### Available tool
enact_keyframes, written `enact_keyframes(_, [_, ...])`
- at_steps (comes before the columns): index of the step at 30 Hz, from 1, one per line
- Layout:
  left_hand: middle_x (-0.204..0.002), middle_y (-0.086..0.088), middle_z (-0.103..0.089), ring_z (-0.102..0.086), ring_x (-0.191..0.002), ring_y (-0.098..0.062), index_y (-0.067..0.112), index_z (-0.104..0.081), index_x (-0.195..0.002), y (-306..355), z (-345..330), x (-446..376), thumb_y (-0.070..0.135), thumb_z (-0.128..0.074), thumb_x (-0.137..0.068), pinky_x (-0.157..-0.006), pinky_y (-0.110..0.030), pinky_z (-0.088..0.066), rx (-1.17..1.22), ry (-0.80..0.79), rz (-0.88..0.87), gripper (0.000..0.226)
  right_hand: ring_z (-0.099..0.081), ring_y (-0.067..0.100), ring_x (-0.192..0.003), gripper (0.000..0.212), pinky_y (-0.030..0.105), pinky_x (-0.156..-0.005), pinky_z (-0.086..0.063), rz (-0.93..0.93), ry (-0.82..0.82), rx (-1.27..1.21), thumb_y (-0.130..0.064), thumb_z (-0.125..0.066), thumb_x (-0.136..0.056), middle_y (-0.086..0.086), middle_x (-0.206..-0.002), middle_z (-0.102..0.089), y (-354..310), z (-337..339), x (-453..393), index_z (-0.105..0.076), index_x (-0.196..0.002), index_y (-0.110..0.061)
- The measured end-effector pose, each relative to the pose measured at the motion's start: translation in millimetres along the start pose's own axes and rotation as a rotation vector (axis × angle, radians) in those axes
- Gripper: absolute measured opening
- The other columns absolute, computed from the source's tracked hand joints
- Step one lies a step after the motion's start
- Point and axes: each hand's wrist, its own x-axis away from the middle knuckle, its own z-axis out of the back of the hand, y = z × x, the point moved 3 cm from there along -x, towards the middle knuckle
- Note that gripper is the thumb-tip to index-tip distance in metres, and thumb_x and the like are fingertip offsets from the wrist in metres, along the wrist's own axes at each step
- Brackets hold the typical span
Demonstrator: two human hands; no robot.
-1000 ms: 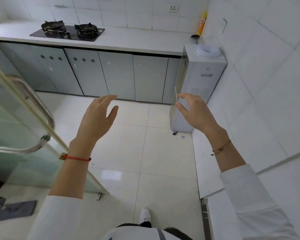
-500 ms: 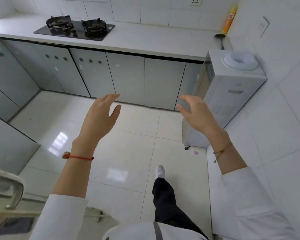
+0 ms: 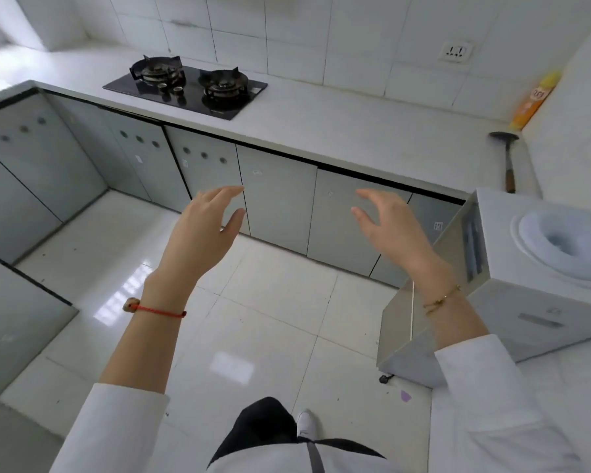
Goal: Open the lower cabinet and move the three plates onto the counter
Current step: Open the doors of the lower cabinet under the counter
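No legible text; yellow bottle's (image 3: 535,100) label too blurred.

Left hand (image 3: 202,230) and right hand (image 3: 389,227) hover spread and empty before closed lower cabinet doors (image 3: 277,196).

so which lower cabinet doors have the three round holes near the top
The three doors at the left, under and left of the gas hob. The plain doors to the right, behind the hands, carry only a small sticker.

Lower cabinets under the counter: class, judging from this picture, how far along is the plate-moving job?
Done: nothing; the lower cabinet doors all look shut, and the counter holds no plates. In hand: the left hand and right hand hover open and empty before the doors. Left: opening a door and moving three plates, none visible.
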Motion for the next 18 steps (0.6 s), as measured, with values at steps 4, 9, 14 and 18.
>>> enact_keyframes(4, [-0.137, -0.001, -0.055, -0.047, -0.129, -0.02, 0.018, -0.049, -0.138, -17, -15, -46, 0.027, -0.048, -0.099, -0.102, -0.026, -0.032, -0.005, -0.002, 0.056, 0.04, -0.039, 0.017, -0.133, 0.044, 0.03, -0.108, -0.03, 0.021, -0.033, -0.005, -0.035, -0.048, -0.097, 0.003, -0.138, -0.051, 10, -10, -62, -0.048, -0.137, -0.017])
enact_keyframes(9, [-0.137, 0.0, -0.055, -0.046, -0.13, -0.02, 0.018, -0.049, -0.138, -44, -43, -104, 0.027, -0.048, -0.099, -0.103, -0.028, -0.033, 0.005, -0.015, 0.094, 0.04, -0.037, 0.016, -0.134, 0.043, 0.028, -0.107, -0.029, 0.035, -0.042, -0.013, -0.036, -0.048, -0.097, 0.001, -0.139, -0.051, 25, -31, -129, -0.048, -0.137, -0.018])
enact_keyframes(14, [-0.137, -0.001, -0.055, -0.048, -0.129, -0.021, 0.017, -0.048, -0.138, -73, -67, -174, 0.027, -0.047, -0.099, -0.105, -0.031, -0.035, 0.027, -0.051, 0.093, 0.04, -0.038, 0.016, -0.133, 0.044, 0.026, -0.106, -0.028, 0.021, -0.056, -0.018, -0.036, -0.048, -0.097, 0.0, -0.138, -0.051, 37, -56, -200, -0.047, -0.136, -0.018])
enact_keyframes(18, [-0.138, -0.001, -0.054, -0.057, -0.117, -0.026, 0.018, -0.048, -0.138, -97, -77, -235, 0.028, -0.047, -0.099, -0.102, -0.034, -0.04, 0.042, -0.085, 0.093, 0.041, -0.038, 0.017, -0.133, 0.043, 0.026, -0.107, -0.028, 0.004, -0.029, -0.024, -0.034, -0.047, -0.098, 0.0, -0.138, -0.052, 35, -67, -262, -0.048, -0.136, -0.016])
